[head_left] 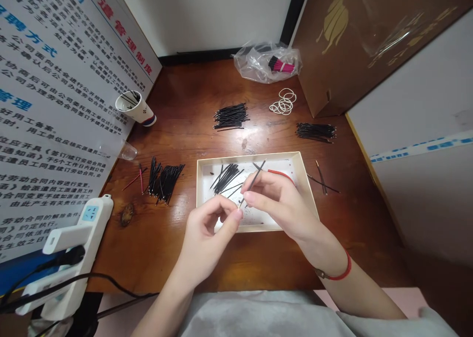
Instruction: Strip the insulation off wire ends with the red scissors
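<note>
My right hand (275, 201) pinches a thin black wire (253, 183) between thumb and fingertips, above a shallow white cardboard tray (254, 157). My left hand (205, 236) is pinched on the wire's lower, bare metal end. A loose bunch of black wires (225, 178) lies in the tray, to the left of the held wire. A red wire (281, 175) runs beneath my right hand, its far end hidden by the fingers. A red thread bracelet (342, 273) circles my right wrist.
Black wire bundles (164, 182) lie on the wooden table (177, 85), with others (231, 116) (316, 132). Nearby are rubber bands (284, 102), a plastic bag (258, 63), a paper cup of wires (135, 108), and a white power strip (84, 228) at the left.
</note>
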Demonstrator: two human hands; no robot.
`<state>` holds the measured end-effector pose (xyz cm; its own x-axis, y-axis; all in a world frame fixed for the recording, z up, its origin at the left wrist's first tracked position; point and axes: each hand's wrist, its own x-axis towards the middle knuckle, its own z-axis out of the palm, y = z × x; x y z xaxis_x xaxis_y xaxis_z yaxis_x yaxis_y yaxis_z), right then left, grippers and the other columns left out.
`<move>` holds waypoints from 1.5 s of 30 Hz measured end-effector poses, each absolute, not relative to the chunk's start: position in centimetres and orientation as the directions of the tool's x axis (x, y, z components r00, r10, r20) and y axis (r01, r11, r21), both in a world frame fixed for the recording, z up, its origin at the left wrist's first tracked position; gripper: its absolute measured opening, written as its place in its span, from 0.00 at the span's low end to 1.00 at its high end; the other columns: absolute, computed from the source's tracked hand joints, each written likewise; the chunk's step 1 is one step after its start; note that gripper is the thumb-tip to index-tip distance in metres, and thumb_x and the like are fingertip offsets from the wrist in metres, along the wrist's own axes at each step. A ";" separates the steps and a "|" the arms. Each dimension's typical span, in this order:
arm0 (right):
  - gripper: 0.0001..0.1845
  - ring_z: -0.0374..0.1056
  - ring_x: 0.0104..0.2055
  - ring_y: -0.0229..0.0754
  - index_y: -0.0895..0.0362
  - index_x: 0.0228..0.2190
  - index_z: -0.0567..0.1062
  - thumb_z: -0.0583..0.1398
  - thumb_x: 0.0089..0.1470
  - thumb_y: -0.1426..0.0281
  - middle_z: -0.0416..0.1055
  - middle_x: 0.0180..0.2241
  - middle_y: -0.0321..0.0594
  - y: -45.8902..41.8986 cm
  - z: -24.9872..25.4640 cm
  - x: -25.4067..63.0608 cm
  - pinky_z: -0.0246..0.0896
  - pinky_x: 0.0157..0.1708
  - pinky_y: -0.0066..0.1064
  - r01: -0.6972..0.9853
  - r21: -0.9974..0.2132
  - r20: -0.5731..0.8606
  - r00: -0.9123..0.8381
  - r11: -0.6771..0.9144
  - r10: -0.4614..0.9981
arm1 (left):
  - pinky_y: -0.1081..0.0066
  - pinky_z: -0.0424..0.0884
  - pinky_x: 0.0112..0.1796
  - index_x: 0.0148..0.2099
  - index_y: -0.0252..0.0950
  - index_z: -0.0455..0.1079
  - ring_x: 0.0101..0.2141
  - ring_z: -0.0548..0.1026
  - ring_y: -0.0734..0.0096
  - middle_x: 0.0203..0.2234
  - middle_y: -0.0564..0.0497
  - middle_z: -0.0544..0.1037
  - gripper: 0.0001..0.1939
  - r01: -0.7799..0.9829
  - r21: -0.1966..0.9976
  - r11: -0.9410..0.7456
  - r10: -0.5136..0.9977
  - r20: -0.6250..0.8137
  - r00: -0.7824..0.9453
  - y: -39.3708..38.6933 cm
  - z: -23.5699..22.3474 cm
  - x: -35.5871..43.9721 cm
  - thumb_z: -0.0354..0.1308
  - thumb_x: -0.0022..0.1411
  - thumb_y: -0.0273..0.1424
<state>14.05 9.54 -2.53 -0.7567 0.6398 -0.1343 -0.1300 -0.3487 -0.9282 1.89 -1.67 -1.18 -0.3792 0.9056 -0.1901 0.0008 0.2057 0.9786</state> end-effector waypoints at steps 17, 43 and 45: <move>0.09 0.64 0.26 0.35 0.55 0.27 0.75 0.67 0.52 0.64 0.69 0.25 0.34 10.7 -2.3 15.8 0.63 0.26 0.28 -0.071 -0.987 -0.070 -0.627 -0.145 0.776 | 0.74 0.62 0.27 0.26 0.37 0.69 0.24 0.66 0.74 0.20 0.55 0.70 0.11 0.082 0.976 0.201 0.878 -0.142 -0.458 -1.8 -1.2 1.8 0.60 0.61 0.30; 0.06 0.64 0.28 0.35 0.54 0.27 0.74 0.65 0.54 0.75 0.70 0.25 0.31 9.1 -3.4 17.5 0.60 0.29 0.29 0.110 -0.979 0.057 -0.664 0.174 0.745 | 0.80 0.75 0.34 0.31 0.40 0.79 0.31 0.80 0.75 0.27 0.55 0.83 0.06 -0.061 0.986 0.158 0.830 -0.166 -0.533 -1.5 -2.8 1.5 0.67 0.55 0.23; 0.06 0.64 0.28 0.34 0.54 0.27 0.74 0.65 0.54 0.75 0.70 0.25 0.31 9.0 -3.4 17.4 0.60 0.29 0.29 0.104 -0.979 0.063 -0.663 0.175 0.746 | 0.81 0.74 0.34 0.31 0.40 0.79 0.31 0.80 0.76 0.27 0.56 0.83 0.06 -0.064 0.987 0.151 0.830 -0.161 -0.534 -1.6 -2.7 1.5 0.67 0.55 0.22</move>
<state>17.44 9.05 -3.43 -0.6634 0.7456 0.0630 0.1040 0.1753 -0.9790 1.51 -1.62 -2.74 -0.5336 0.8303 -0.1611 -0.0636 0.1505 0.9866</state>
